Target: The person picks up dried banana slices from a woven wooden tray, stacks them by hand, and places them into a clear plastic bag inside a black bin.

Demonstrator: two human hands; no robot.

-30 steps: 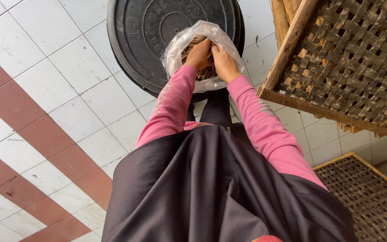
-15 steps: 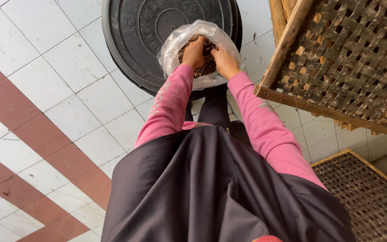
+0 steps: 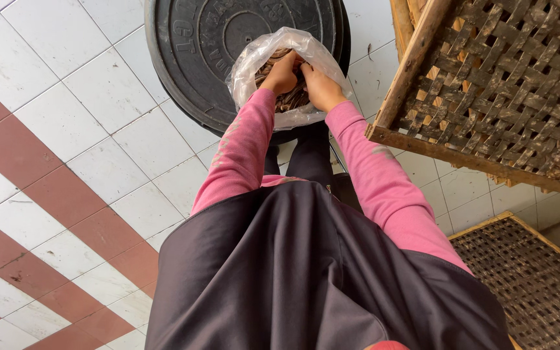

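Both my hands, left hand (image 3: 282, 74) and right hand (image 3: 319, 87), reach down inside the clear plastic bag (image 3: 254, 61), fingers curled around the brown dried pieces (image 3: 291, 100) directly beneath them.

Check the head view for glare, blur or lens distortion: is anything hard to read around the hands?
Head view: soft, even daylight with no hard shadows; sharp overall. The clear plastic bag shows mild sheen, partly veiling the brown dried pieces inside. Left hand and right hand are in focus. Wide-angle stretch skews the woven bamboo tray and floor tiles toward the edges.
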